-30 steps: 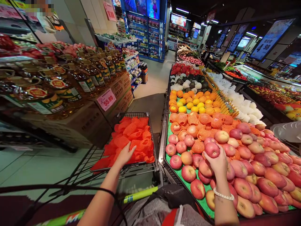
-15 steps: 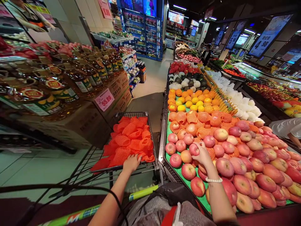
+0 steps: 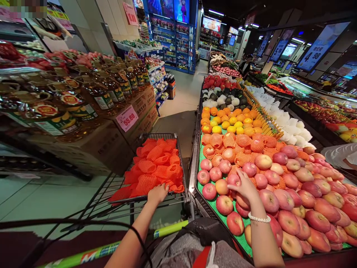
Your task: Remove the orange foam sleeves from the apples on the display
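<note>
Right hand (image 3: 245, 188) is gripping a red apple (image 3: 233, 180), fingers curled over its top, apple sitting low among the front rows of the apple pile (image 3: 292, 201) on the fruit display surface (image 3: 212, 203), which is lined with green mesh. A white bead bracelet (image 3: 259, 218) is sitting on that wrist.

Left hand (image 3: 157, 193) is resting on the near rim of the wire cart basket (image 3: 178, 156), fingers bent over the edge; can't tell whether it is actually clamping the wire or just lying on it. It is touching the nearest of the orange foam fruit nets (image 3: 154, 165) that are filling the basket. A black band (image 3: 139, 236) is circling the left forearm.

Apple being held is just beside bare apples on the left and front; a few netted apples (image 3: 234, 152) are lying just behind it, then oranges (image 3: 228, 121) further back on the same surface.

Cart handle (image 3: 167, 230), green and yellow, is running across the bottom between the two arms.

Left of the cart: cardboard cases topped with cooking oil bottles (image 3: 95, 93), pink price tag (image 3: 126, 118) reading 55.80.

Far right edge: another person's sleeve (image 3: 338, 154), white, is showing at the display's side.
</note>
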Demonstrator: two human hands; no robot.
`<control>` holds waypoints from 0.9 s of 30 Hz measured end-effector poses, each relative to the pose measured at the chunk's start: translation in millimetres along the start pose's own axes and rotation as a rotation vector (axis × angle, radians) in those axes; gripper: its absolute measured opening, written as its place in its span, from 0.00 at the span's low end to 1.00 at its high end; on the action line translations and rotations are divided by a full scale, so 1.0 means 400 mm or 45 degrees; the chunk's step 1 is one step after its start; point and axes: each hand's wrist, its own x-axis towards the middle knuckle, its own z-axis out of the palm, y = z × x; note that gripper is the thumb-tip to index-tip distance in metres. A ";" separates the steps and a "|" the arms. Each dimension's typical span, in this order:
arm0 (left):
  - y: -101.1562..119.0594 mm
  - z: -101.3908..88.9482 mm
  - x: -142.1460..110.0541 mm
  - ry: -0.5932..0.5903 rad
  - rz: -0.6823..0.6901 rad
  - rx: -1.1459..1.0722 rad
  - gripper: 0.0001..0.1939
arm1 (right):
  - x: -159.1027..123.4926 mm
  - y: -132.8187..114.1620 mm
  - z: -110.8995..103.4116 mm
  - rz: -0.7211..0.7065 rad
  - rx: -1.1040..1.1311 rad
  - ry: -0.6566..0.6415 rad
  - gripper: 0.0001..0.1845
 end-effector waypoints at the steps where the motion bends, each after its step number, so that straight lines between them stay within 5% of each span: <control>1: 0.000 0.000 0.000 -0.005 0.003 0.003 0.33 | 0.020 -0.001 -0.017 0.013 -0.029 0.049 0.40; 5: 0.003 -0.003 0.001 -0.025 0.007 0.016 0.32 | 0.146 0.000 -0.096 0.201 -0.249 0.190 0.32; 9: 0.007 -0.012 -0.004 -0.027 0.005 0.024 0.32 | 0.292 -0.014 -0.127 0.284 -0.392 0.120 0.29; 17: 0.021 -0.027 -0.024 -0.011 -0.007 0.013 0.32 | 0.444 -0.125 -0.019 0.248 -0.427 -0.058 0.23; 24: 0.034 -0.038 -0.040 0.025 -0.020 -0.012 0.31 | 0.508 -0.255 0.046 -0.089 -0.217 0.031 0.45; 27: 0.041 -0.047 -0.050 0.057 -0.029 -0.015 0.30 | 0.538 -0.309 0.056 -0.198 -0.034 0.055 0.45</control>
